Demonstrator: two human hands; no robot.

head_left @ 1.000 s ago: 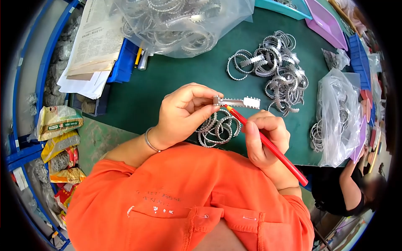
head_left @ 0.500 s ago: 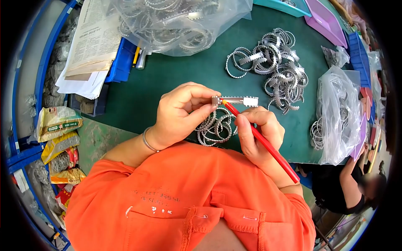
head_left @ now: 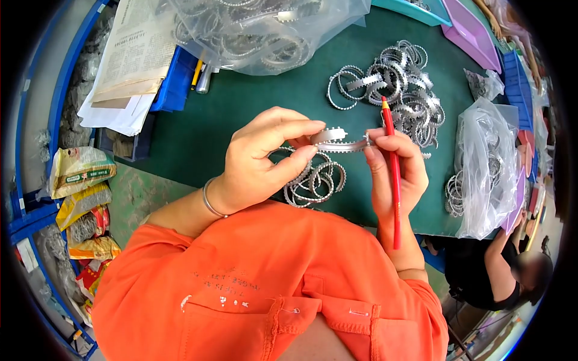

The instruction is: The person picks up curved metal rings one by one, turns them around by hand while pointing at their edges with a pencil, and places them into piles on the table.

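Between my two hands is a toothed metal ring (head_left: 341,146), seen nearly edge-on above the green table. My left hand (head_left: 268,153) pinches its left end between thumb and fingers. The thumb and index finger of my right hand (head_left: 394,165) close on its right end. A red pencil (head_left: 395,186) also rests in my right hand, its tip pointing up and away from the ring. Several similar rings (head_left: 316,180) lie on the table just below my left hand. A larger pile of rings (head_left: 409,90) sits beyond my right hand.
A clear bag of rings (head_left: 253,36) lies at the top, beside a blue bin (head_left: 174,81) and papers (head_left: 129,54). Another plastic bag (head_left: 487,174) is at the right. Purple (head_left: 472,36) and teal trays (head_left: 415,11) stand at the back. Another person (head_left: 490,271) is at the lower right.
The pencil tip has left the ring and swung upward. My right hand has moved right and taken hold of the ring's right end. The ring has been turned.
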